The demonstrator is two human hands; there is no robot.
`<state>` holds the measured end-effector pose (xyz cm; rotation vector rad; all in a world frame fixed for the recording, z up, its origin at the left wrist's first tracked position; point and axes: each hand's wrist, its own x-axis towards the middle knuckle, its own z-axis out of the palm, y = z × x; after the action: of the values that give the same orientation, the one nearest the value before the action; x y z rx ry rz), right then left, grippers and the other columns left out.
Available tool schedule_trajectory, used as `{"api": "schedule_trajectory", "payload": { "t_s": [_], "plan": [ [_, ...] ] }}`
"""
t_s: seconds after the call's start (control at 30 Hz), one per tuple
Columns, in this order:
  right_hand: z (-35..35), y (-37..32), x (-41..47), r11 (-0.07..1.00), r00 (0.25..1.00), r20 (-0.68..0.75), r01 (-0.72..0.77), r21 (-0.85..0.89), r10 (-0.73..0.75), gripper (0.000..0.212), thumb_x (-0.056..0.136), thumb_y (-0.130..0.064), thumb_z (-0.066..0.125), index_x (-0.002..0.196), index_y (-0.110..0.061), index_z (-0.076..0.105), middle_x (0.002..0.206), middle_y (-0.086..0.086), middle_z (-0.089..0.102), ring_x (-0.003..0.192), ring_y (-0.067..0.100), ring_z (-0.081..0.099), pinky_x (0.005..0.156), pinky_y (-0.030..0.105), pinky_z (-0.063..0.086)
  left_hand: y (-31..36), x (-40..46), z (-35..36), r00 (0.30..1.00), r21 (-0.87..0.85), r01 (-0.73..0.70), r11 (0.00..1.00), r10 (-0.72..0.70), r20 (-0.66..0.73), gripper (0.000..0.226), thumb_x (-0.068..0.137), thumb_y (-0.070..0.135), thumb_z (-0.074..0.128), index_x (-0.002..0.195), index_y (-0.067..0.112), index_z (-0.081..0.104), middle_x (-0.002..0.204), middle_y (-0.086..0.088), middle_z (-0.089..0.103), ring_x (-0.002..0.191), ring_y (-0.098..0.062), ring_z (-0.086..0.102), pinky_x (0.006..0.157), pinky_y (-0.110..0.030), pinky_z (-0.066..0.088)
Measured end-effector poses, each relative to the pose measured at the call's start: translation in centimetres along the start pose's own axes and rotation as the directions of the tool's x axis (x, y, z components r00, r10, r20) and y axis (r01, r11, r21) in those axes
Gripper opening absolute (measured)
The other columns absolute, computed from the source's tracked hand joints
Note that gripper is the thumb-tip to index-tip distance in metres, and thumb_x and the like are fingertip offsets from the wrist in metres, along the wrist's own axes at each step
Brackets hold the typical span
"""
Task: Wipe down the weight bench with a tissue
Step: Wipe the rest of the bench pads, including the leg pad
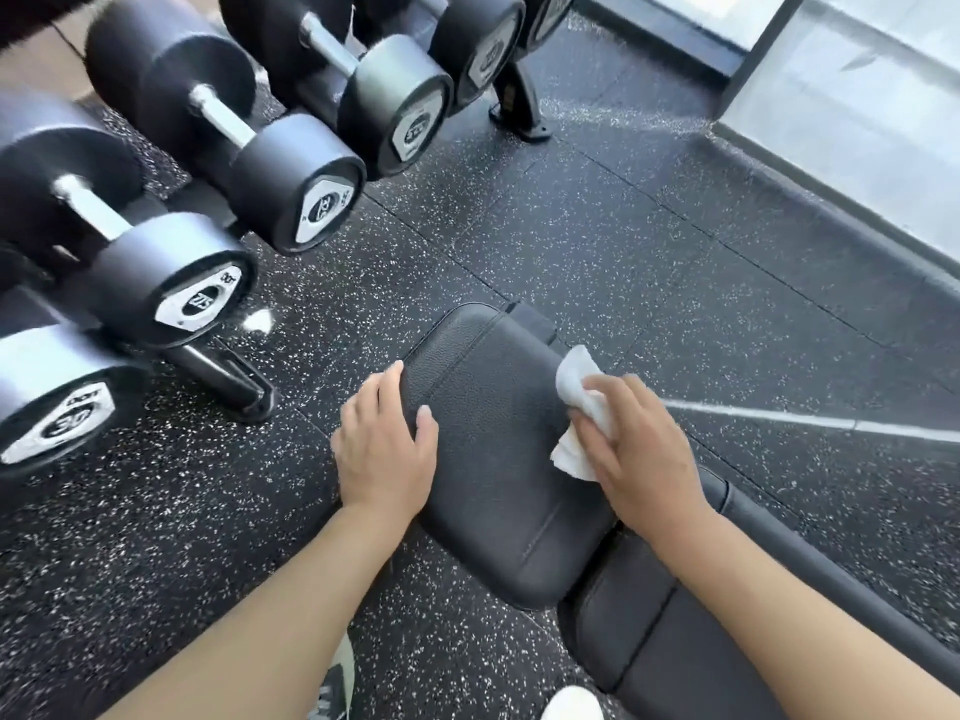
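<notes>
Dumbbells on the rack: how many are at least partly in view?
5, along the left and top: bottom-left edge, left, upper left, top centre, top right of centre. A sixth may be cut off.

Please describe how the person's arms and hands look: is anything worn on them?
Both forearms are bare, with no sleeves in view. The left hand and right hand wear no gloves, and no rings, watch or wristband show. The fingernails look short and unpainted.
</notes>
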<state>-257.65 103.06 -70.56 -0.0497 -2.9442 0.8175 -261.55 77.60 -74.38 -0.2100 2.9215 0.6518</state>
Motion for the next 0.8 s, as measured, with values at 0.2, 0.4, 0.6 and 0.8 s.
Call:
{"api": "schedule_trajectory", "payload": {
  "t_s": [0.2, 0.4, 0.6, 0.8],
  "plan": [
    [3.9, -1.4, 4.6, 0.999, 0.997, 0.058, 0.044, 0.020, -0.045, 0.027, 0.100, -0.032, 0.060, 0.124, -0.018, 0.059, 0.106, 0.001, 0.054, 0.096, 0.026, 0.054, 0.080, 0.041, 0.045, -0.4, -0.1, 1.8, 0.983, -0.050, 0.007, 0.999, -0.016, -0.182, 0.055, 0.096, 0.039, 0.046, 0.150, 0.029, 0.045, 0.145, 0.004, 0.053, 0.127, -0.026, 0.049, 0.098, -0.050, 0.045],
    [7.9, -6.2, 4.9, 0.982, 0.993, 0.022, 0.120, -0.148, -0.118, 0.023, 0.092, -0.034, 0.059, 0.108, -0.018, 0.065, 0.095, 0.004, 0.057, 0.084, 0.029, 0.054, 0.066, 0.045, 0.044, -0.8, 0.1, 2.5, 0.968, -0.079, -0.022, 0.997, 0.002, -0.251, 0.056, 0.091, 0.033, 0.044, 0.146, 0.026, 0.049, 0.144, 0.005, 0.055, 0.127, -0.026, 0.050, 0.101, -0.045, 0.044],
    [7.2, -6.2, 2.3, 0.936, 0.927, 0.185, 0.344, -0.075, -0.327, 0.013, 0.088, -0.029, 0.060, 0.094, -0.019, 0.066, 0.087, 0.002, 0.053, 0.078, 0.027, 0.050, 0.065, 0.042, 0.042, -0.5, 0.0, 2.4, 0.970, -0.082, -0.017, 0.996, -0.003, -0.242, 0.056, 0.089, 0.029, 0.046, 0.145, 0.023, 0.050, 0.144, 0.003, 0.055, 0.127, -0.028, 0.051, 0.102, -0.047, 0.044],
    [4.1, 0.7, 3.0, 0.920, 0.908, 0.189, 0.389, -0.046, -0.375, 0.019, 0.092, -0.023, 0.068, 0.109, -0.014, 0.072, 0.091, 0.007, 0.056, 0.077, 0.033, 0.052, 0.067, 0.044, 0.047, -0.7, 0.3, 2.5, 0.969, -0.055, -0.036, 0.998, 0.022, -0.246, 0.056, 0.090, 0.029, 0.045, 0.145, 0.019, 0.050, 0.144, -0.001, 0.055, 0.124, -0.030, 0.052, 0.100, -0.047, 0.044]
  ]
}}
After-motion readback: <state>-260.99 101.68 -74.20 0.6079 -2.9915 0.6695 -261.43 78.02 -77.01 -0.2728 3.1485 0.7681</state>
